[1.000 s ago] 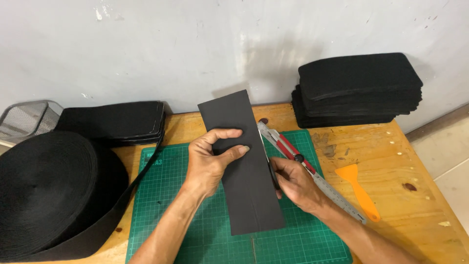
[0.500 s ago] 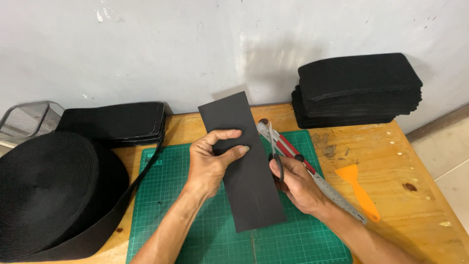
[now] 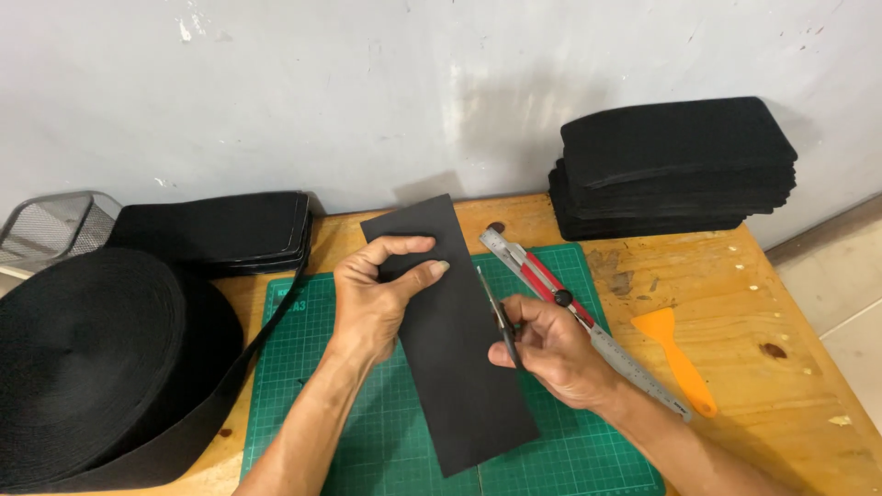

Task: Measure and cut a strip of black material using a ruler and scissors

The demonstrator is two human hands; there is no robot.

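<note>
A pale, scuffed wall backs a wooden tabletop (image 3: 808, 386) with a green cutting mat (image 3: 367, 432) laid across its middle. At the far left sits a wire mesh basket (image 3: 50, 225), and below it a big roll of black strap (image 3: 92, 358) with its loose end trailing over the mat's edge; behind the roll lies a low stack of black sheets (image 3: 216, 230). The left hand (image 3: 372, 298) is clenched on the upper part of a long black sheet (image 3: 450, 340), thumb on top and fingers curled over its left edge, holding it slanted on the mat. The sheet looks thin, light and fairly stiff yet bendable, so it is best pinned flat near an edge. The right hand (image 3: 551, 354) grips a slim blade (image 3: 501, 321) against the sheet's right edge. Beside it lie a metal ruler (image 3: 634, 367) and a red cutter (image 3: 551, 285), then an orange scraper (image 3: 680, 358), and a tall pile of black sheets (image 3: 671, 165) by the wall.
</note>
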